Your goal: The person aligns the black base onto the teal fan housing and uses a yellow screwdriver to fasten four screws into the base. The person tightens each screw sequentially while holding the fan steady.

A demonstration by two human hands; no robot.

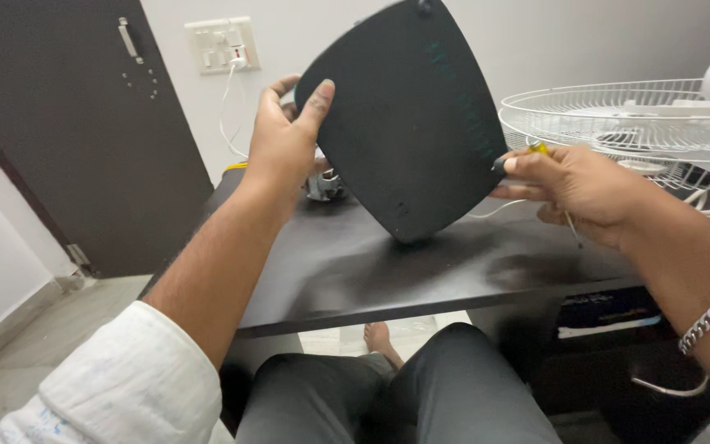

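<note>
Head view: dark table [388, 271], perhaps glossy.

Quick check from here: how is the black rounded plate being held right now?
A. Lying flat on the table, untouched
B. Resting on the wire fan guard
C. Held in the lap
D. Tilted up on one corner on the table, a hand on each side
D: the black plate stands tilted with its lower corner on the dark table, the left hand and right hand gripping opposite edges.

The plate [408, 115] stands tilted on the table [355, 271], one corner touching it, between the left hand [289, 136] and the right hand [573, 185], with the fan grille [618, 123] to its right and the wall socket [222, 45] behind it.
</note>
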